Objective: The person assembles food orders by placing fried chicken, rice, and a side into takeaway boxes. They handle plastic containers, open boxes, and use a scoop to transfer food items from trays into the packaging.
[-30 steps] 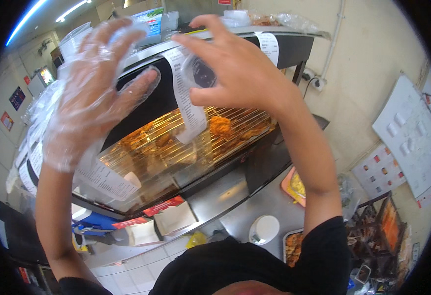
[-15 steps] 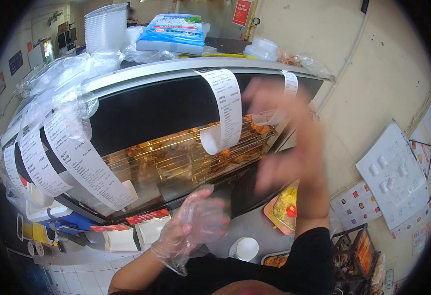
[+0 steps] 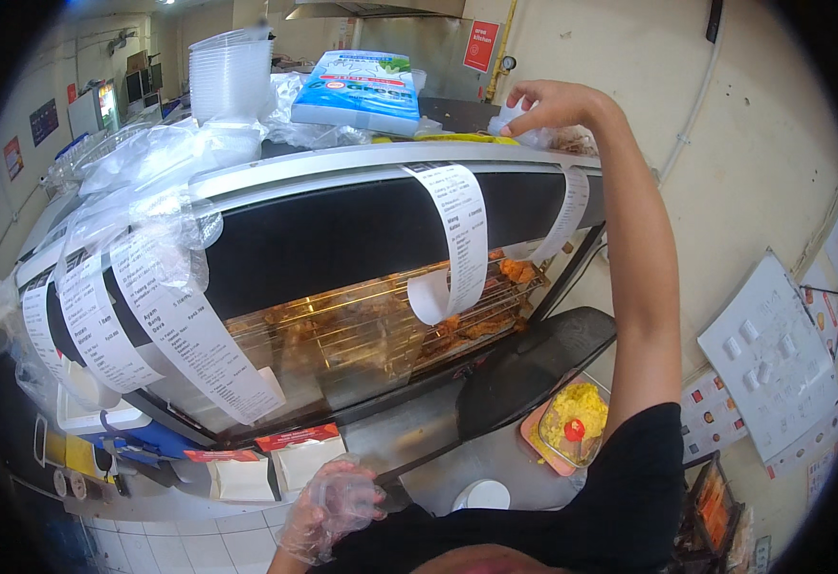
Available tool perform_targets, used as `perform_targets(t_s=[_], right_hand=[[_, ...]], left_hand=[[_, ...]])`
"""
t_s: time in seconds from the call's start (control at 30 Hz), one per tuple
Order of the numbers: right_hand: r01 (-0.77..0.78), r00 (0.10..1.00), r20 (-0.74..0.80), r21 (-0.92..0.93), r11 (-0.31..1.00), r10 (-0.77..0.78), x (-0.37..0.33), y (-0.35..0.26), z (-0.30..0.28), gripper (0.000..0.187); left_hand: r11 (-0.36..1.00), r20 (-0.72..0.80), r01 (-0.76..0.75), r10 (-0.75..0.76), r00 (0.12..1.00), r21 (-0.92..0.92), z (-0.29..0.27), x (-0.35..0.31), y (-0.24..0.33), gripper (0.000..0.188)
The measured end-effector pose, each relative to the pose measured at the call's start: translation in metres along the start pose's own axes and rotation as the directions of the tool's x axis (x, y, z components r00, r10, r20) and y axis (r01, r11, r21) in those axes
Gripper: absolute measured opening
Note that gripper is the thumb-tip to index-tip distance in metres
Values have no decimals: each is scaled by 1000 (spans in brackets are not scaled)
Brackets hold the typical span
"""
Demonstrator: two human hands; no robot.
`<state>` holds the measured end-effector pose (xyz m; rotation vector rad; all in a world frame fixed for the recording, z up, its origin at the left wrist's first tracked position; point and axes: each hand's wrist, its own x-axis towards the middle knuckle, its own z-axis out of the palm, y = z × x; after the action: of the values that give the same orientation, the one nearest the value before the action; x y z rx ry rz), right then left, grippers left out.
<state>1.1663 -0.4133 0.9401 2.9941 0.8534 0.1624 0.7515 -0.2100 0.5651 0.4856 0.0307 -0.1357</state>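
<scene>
My left hand [image 3: 328,507], in a thin clear plastic glove, is low in front of me with its fingers curled. Crumpled clear plastic [image 3: 347,493] bunches at those fingers; I cannot make out where the glove ends. My bare right hand [image 3: 551,107] reaches over the top of the heated display cabinet [image 3: 333,215]. Its thumb and fingers are bent and apart, close to some clear plastic containers [image 3: 534,137]; whether they touch is unclear. Behind the cabinet's glass, browned pieces of food [image 3: 457,330] lie on wire racks. Long paper receipts [image 3: 452,230] hang down its front.
A blue box [image 3: 357,96] and stacked clear tubs [image 3: 231,78] stand on the cabinet. On the counter are a large dark oval thing [image 3: 534,368], a tray of yellow food [image 3: 577,407], a white round container [image 3: 482,495] and red-and-white cartons [image 3: 309,459].
My right hand has risen from before the cabinet's front to its top. My left hand has dropped lower and nearer to me. The view has shifted slightly.
</scene>
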Motion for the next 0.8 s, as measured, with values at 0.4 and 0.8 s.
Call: perform_targets(t_s=[0.4,0.8], right_hand=[[-83,988,134,23,996,79,14,6,-5,92],[-142,974,169,-56,988,150,16,5,-6,91]], left_hand=[[999,66,34,-37,997,39,-6,2,-12,84],[999,57,18,-21,998,45,-6,-1,-19,81]])
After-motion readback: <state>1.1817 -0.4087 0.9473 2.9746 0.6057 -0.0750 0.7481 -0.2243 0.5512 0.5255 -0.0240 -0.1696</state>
